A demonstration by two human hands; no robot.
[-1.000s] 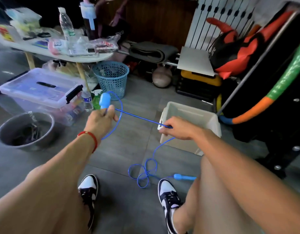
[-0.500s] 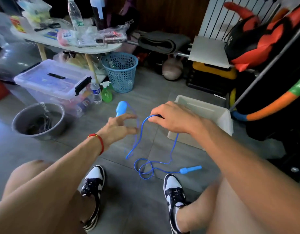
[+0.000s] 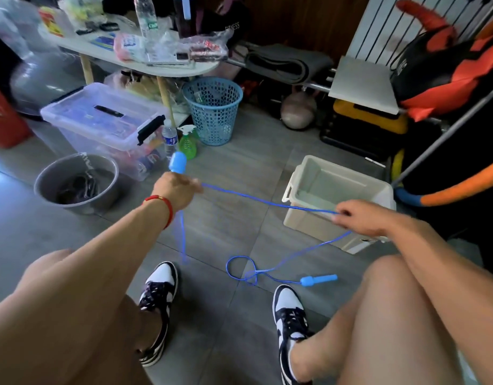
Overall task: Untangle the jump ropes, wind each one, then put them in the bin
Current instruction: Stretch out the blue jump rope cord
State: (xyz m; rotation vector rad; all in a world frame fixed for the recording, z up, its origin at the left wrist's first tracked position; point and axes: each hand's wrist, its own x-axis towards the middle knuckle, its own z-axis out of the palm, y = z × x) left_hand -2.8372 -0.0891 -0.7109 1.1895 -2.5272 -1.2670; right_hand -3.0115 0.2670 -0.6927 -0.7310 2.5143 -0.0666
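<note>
Left hand (image 3: 175, 191) grips one blue handle (image 3: 177, 162) of the jump rope (image 3: 267, 202), fingers curled round it, the handle's end protruding above the fist. The cord runs taut from the fist to the right hand (image 3: 361, 219), pinched at the fingertips (image 3: 340, 213); exact finger placement appears blurred. Below that hand the cord drops to a loop on the floor, ending at the second handle (image 3: 318, 280). The beige bin (image 3: 334, 190) stands just behind the right hand
</note>
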